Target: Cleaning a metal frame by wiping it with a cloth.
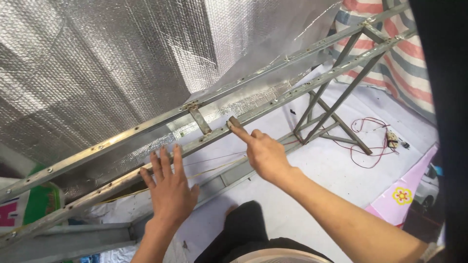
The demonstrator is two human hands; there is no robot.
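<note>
While the left hand [168, 187] rests open, fingers spread, on the near rail of a long metal truss frame [273, 104], the right hand [263, 153] pinches a short crossbar stub [235, 122] mid-rail.

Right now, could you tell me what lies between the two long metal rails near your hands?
In the head view, a short rusty crossbar bridges the upper rail and lower rail; silver foil sheet shows behind.

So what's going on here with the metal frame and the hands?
A person is working on a long metal truss frame that slants across silver foil sheeting. The left hand presses flat, fingers spread, against the lower rail. The right hand points its index finger at a short cross piece on that rail. A tangle of red wire lies on the white floor sheet beyond.
</note>
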